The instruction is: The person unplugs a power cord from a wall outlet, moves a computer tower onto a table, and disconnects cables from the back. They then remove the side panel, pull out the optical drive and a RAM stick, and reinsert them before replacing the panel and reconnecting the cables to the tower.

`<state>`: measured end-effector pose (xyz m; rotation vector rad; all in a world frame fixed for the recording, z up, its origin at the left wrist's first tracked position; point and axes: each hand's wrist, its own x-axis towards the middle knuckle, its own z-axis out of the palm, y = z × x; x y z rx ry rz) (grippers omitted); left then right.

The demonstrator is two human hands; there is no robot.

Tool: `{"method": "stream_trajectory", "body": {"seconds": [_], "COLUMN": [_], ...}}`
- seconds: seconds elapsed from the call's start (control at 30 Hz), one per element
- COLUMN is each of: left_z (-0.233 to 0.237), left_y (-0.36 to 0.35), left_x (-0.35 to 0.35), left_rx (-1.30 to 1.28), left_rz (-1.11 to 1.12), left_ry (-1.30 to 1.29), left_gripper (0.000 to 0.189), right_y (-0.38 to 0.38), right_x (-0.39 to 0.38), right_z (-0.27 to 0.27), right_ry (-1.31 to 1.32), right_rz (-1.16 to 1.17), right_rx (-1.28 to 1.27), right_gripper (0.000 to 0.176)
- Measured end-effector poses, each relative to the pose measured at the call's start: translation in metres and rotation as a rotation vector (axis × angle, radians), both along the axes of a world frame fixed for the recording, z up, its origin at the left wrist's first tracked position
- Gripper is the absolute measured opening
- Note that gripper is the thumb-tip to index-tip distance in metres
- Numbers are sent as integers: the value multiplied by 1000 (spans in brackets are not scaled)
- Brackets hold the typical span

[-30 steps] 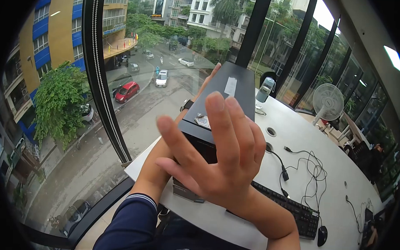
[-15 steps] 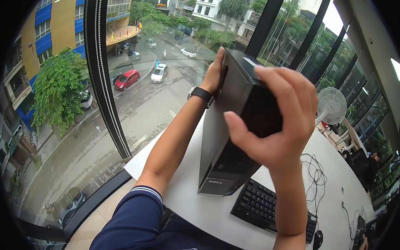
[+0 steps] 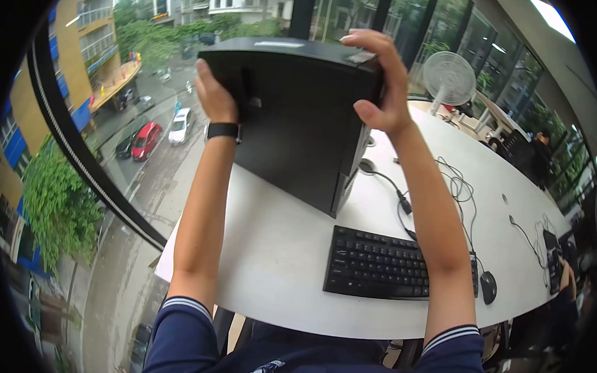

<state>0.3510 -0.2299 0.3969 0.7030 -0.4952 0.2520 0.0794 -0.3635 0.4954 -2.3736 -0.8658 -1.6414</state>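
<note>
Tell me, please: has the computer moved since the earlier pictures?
Yes. Against the keyboard, the computer has turned: its narrow front has swung rightward, and its broad side now faces the camera.

From where I stand, a black keyboard (image 3: 374, 267) lies on the white table (image 3: 269, 271), a black mouse (image 3: 488, 287) just beside its end, dark cables (image 3: 405, 206) straggling behind, a pale fan (image 3: 449, 78) farther back, and outside, a red car (image 3: 146, 141) near a white car (image 3: 180, 126)
</note>
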Motion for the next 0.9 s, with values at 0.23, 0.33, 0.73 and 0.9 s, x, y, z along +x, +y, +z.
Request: {"method": "stream_trajectory", "body": {"seconds": [0.23, 0.33, 0.73, 0.9], "left_z": [-6, -7, -16, -25], "left_y": [-6, -5, -3, 23], "left_x": [-25, -30, -52, -24], "left_rx": [145, 132, 357, 438], "left_rz": [183, 183, 367, 22], "left_ry": [-11, -7, -154, -151], "left_gripper": [59, 57, 55, 61], "right_y": [-43, -50, -75, -32], "right_x": [4, 7, -12, -35], "right_z": [-23, -26, -56, -87], "right_ry": [31, 50, 191, 360], "right_rz": [103, 135, 110, 25], "right_rx": [231, 238, 498, 786], "right_gripper": [74, 73, 74, 119]}}
